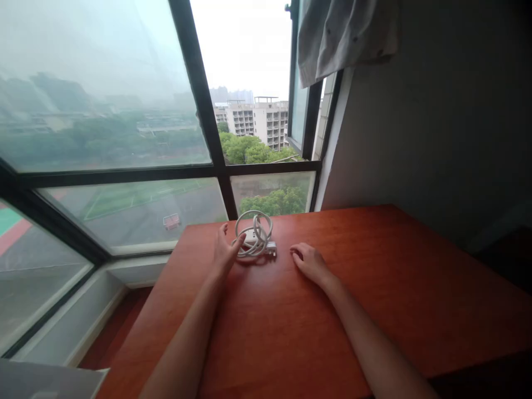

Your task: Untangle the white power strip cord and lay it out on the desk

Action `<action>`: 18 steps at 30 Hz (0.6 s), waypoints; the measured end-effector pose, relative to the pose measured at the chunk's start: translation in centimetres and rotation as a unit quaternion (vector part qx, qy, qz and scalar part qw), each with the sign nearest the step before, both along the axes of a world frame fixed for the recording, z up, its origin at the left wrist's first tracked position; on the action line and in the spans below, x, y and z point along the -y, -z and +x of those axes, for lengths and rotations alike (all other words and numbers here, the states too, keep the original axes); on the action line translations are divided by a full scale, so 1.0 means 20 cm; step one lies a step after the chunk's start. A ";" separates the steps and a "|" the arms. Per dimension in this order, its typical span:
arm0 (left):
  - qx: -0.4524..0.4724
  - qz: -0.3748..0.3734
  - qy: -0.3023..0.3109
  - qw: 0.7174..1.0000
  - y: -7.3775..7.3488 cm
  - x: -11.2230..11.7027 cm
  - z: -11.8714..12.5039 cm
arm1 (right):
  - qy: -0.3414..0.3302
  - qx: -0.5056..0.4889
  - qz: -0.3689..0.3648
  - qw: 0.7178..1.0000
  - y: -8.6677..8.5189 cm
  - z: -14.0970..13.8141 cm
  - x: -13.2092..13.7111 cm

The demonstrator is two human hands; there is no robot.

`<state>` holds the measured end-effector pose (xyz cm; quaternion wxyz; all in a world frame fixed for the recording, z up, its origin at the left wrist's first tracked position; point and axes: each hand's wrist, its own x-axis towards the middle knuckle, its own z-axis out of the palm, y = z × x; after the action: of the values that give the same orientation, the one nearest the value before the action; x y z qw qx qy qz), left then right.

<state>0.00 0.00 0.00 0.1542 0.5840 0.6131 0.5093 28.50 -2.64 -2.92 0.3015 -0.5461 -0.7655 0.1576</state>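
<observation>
I'm watching the coiled white plastic power cable [254, 235] lying far along the red-brown wooden counter [374, 288], my open left hand [223, 250] touching it, my right hand [310, 261] resting flat nearby; I'm judging it light, floppy, best gripped across its loops

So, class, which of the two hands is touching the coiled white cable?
The left hand, edge-on against the coiled white cable; the right hand rests flat on the table, apart from it.

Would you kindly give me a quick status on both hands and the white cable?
Left hand open, thumb against the white cable coil. Right hand open, flat on the table, apart from the coil. Coil lying on table, nothing in the way.
</observation>
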 end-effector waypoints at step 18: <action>-0.028 -0.118 0.181 0.976 -0.07 0.16 0.26 | -0.005 -0.120 -0.005 0.993 -0.05 0.06 0.00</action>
<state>5.15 -3.14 1.46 0.2946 0.6771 0.5567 0.3805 29.69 -2.55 -1.86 0.3877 -0.5209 -0.7258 0.2271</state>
